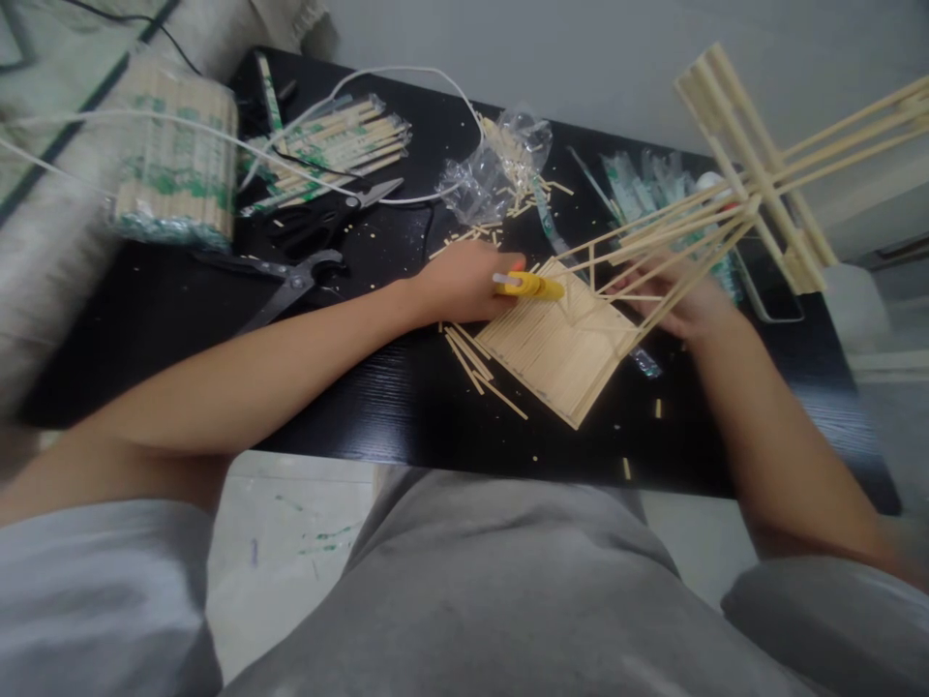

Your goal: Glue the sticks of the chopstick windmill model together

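Note:
My left hand (464, 283) is closed around a yellow tool (528, 285) whose tip rests on the near edge of a flat panel of glued bamboo sticks (562, 341) on the black table (348, 387). My right hand (689, 300) lies behind the slanting sticks of a tall stick frame (733, 184) that rises from the panel; its fingers are blurred and partly hidden, seemingly steadying the frame.
Loose stick offcuts (471, 358) lie beside the panel. Black scissors (326, 218), pliers (290, 281), wrapped chopstick packs (334, 145), a big bundle (178, 155), crumpled plastic bags (494, 169) and white cables (406, 77) crowd the far side. The table's front edge is near my lap.

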A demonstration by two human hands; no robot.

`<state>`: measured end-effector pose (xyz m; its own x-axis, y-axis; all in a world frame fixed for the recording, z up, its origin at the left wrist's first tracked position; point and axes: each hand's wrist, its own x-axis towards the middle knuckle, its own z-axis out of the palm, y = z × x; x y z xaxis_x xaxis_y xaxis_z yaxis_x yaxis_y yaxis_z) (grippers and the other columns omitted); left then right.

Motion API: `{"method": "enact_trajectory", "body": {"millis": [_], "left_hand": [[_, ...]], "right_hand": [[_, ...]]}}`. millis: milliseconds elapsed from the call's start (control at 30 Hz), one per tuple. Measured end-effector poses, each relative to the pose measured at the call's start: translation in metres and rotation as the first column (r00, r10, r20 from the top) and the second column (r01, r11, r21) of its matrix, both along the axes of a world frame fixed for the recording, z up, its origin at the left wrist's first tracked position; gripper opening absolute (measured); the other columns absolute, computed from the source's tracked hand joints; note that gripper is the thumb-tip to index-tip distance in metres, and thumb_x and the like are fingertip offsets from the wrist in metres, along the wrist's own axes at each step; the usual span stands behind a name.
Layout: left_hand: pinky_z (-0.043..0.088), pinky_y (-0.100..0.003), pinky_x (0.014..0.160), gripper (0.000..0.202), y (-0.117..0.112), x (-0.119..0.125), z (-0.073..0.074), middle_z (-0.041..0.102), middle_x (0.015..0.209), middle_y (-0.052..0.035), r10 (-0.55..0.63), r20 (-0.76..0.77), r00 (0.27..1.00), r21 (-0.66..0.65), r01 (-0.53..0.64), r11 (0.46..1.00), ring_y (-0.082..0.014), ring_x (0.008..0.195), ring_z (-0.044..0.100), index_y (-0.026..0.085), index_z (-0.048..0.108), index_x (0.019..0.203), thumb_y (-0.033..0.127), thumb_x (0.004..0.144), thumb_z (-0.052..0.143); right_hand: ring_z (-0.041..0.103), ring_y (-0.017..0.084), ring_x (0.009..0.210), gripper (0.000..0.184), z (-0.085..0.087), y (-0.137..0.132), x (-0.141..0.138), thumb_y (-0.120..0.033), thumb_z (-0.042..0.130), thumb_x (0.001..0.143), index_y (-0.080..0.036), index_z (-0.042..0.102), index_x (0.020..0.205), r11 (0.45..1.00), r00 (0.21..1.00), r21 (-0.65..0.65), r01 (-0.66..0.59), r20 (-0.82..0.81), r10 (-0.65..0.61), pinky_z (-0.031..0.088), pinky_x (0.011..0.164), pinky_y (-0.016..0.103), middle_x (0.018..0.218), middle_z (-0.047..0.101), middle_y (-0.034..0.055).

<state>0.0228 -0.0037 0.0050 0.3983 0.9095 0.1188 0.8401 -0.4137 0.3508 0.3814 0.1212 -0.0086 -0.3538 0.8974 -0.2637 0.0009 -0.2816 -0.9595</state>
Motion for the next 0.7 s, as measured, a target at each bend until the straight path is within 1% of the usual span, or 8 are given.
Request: {"method": "enact_trajectory", "body": {"millis": [167,267,367,433,500,567,633,700], "left_hand": [[0.053,-0.043,0.095,0.027,-0.001,0.000,0.001,0.079,0.101,-0.0078,0.001,0.013,1.000,0.008,-0.001,1.000,-0.0315,0.103,0.078,0.025,0.083,0.122,0.040,0.103,0.069],[0.053,-0.042,0.090,0.026,-0.001,-0.001,0.001,0.080,0.099,-0.0084,-0.014,0.007,1.000,0.040,0.014,0.999,-0.0313,0.099,0.078,0.025,0.083,0.120,0.039,0.103,0.069],[0.052,-0.040,0.085,0.025,-0.002,-0.001,0.003,0.081,0.099,-0.0084,-0.015,-0.026,1.000,0.052,0.017,0.998,-0.0296,0.095,0.077,0.024,0.084,0.119,0.037,0.102,0.069],[0.051,-0.038,0.082,0.025,-0.003,-0.001,0.005,0.082,0.099,-0.0083,-0.009,-0.061,0.998,0.047,0.012,0.999,-0.0281,0.093,0.077,0.024,0.084,0.118,0.036,0.103,0.069],[0.049,-0.037,0.079,0.025,-0.003,-0.001,0.006,0.082,0.098,-0.0081,-0.007,-0.094,0.996,0.045,0.011,0.999,-0.0269,0.090,0.076,0.024,0.083,0.117,0.037,0.104,0.068],[0.047,-0.036,0.076,0.024,-0.003,-0.003,0.006,0.081,0.097,-0.0079,-0.012,-0.113,0.994,0.050,0.018,0.999,-0.0263,0.088,0.076,0.023,0.082,0.116,0.038,0.104,0.068],[0.046,-0.035,0.074,0.023,-0.003,-0.005,0.005,0.081,0.096,-0.0077,-0.027,-0.114,0.993,0.060,0.034,0.998,-0.0260,0.089,0.076,0.022,0.081,0.114,0.039,0.103,0.070],[0.047,-0.034,0.074,0.021,-0.002,-0.007,0.003,0.081,0.095,-0.0068,-0.044,-0.102,0.994,0.077,0.052,0.996,-0.0247,0.089,0.077,0.022,0.080,0.111,0.039,0.103,0.071]], "right_hand": [[0.071,0.015,0.064,0.016,0.001,-0.001,-0.002,-0.012,0.087,0.109,-0.023,0.080,0.098,1.000,1.000,-0.011,0.005,-0.001,-0.005,0.077,0.085,0.035,0.077,0.073,-0.0001],[0.072,0.016,0.065,0.024,0.000,-0.001,-0.003,-0.012,0.088,0.109,-0.024,0.076,0.092,1.000,1.000,-0.011,0.001,-0.003,-0.001,0.077,0.085,0.037,0.075,0.073,-0.0005],[0.073,0.017,0.067,0.030,-0.001,-0.004,-0.006,-0.016,0.088,0.111,-0.024,0.073,0.087,1.000,1.000,-0.013,0.005,-0.016,-0.006,0.077,0.085,0.036,0.072,0.070,0.0006],[0.074,0.018,0.068,0.027,0.000,-0.007,-0.009,-0.016,0.084,0.113,-0.023,0.075,0.088,1.000,1.000,-0.024,0.011,-0.024,-0.011,0.077,0.084,0.033,0.069,0.069,0.0016],[0.075,0.018,0.069,0.024,0.003,-0.011,-0.013,-0.018,0.085,0.112,-0.022,0.075,0.090,0.999,0.999,-0.038,0.009,-0.040,-0.010,0.077,0.082,0.031,0.071,0.070,0.0018],[0.078,0.018,0.071,0.024,0.007,-0.014,-0.016,-0.020,0.091,0.109,-0.022,0.074,0.092,0.999,0.998,-0.049,-0.022,-0.062,0.019,0.078,0.082,0.030,0.076,0.074,0.0024],[0.081,0.019,0.075,0.023,0.011,-0.017,-0.018,-0.020,0.096,0.106,-0.021,0.075,0.095,0.996,0.994,-0.038,-0.083,-0.076,0.080,0.078,0.083,0.030,0.084,0.079,0.0043],[0.083,0.019,0.079,0.018,0.012,-0.018,-0.018,-0.018,0.097,0.105,-0.020,0.079,0.100,0.991,0.987,0.033,-0.129,-0.092,0.132,0.078,0.083,0.031,0.089,0.082,0.0059]]}}
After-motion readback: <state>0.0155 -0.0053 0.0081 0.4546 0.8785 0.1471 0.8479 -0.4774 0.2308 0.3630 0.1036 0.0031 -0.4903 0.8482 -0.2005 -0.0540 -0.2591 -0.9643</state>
